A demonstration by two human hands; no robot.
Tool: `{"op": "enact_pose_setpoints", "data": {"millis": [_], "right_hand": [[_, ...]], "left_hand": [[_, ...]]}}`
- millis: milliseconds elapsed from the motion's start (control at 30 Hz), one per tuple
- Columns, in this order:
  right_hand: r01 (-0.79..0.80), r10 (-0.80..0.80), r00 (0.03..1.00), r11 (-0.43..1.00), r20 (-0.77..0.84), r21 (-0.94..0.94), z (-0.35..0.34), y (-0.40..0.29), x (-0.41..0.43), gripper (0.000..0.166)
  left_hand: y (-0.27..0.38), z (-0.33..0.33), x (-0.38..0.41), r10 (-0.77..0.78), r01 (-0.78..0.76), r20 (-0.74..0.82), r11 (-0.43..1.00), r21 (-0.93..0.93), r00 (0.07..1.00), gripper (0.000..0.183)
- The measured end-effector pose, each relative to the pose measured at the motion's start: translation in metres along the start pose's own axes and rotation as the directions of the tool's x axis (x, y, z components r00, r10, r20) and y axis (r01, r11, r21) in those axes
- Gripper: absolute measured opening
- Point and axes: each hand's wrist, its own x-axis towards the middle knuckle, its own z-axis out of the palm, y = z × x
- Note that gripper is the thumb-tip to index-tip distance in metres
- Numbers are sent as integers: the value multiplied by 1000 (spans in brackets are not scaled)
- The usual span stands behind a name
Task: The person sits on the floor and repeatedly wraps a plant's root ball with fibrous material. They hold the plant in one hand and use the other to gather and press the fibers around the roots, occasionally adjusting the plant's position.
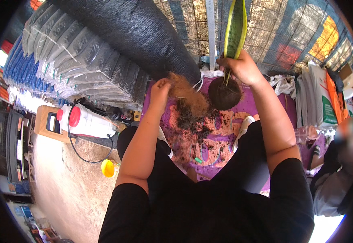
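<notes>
My right hand (240, 67) is closed around the lower leaves of a snake plant (235, 30) with yellow-edged leaves. Its rounded dark root ball (224, 93) hangs just below that hand, over or on the purple printed sheet (176, 152). Fingertips of my left hand (162, 88) pinch one end of a clump of brown coconut fibre (191, 97), which trails towards the root ball. Dark loose soil (190, 120) lies scattered on the sheet between my feet. Whether the root ball rests on the sheet, I cannot tell.
Stacked plastic-wrapped packs (82, 60) and a large black fabric roll (134, 33) stand at the upper left. A white sprayer tank (88, 120) with a black hose and a yellow container (108, 168) are at the left. Another person (337, 182) sits at the right, near upright bags (316, 94).
</notes>
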Motion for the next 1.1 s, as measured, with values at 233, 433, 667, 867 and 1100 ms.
{"op": "enact_pose_setpoints", "data": {"millis": [233,433,667,867,1100], "right_hand": [[9,-76,984,927,-163,-375,-17,42,14,30],[26,-54,995,949,-80,-314,-4,46,7,33],[-131,110,976,986,189,104,39,22,-6,17],[-126,83,982,960,172,251,55,24,3,16],[-128,114,992,844,59,521,53,31,21,15]], "left_hand": [[-4,-17,13,100,-54,326,987,-148,940,18],[20,7,-9,29,-134,415,965,226,909,16],[25,13,-19,124,-270,470,928,258,874,26],[54,5,-23,-109,188,563,979,-84,820,41],[48,5,-27,184,-352,409,852,386,894,51]]}}
